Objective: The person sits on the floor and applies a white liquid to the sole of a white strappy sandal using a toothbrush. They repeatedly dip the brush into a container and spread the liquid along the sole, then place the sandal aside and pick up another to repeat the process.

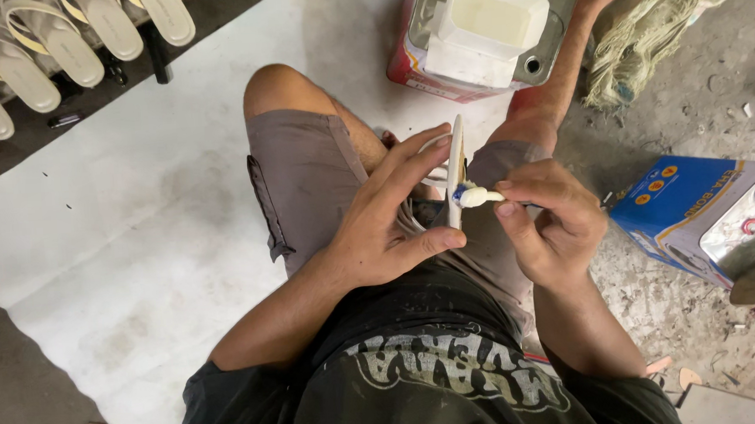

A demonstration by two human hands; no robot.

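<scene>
My left hand (391,215) grips a thin white sandal sole (456,159), held on edge above my lap, with its white strap loops tucked behind the fingers. My right hand (548,219) pinches a small brush (479,197) with a glue-coated white tip, and that tip touches the sole's edge near its middle. I sit on the floor in grey shorts and a black shirt, knees apart.
A red tin (482,31) with a white plastic container on top stands by my right knee. A blue tin can (709,213) lies on the right. White sandals (52,40) hang on a rack at top left. A white sheet (133,218) covers the floor left.
</scene>
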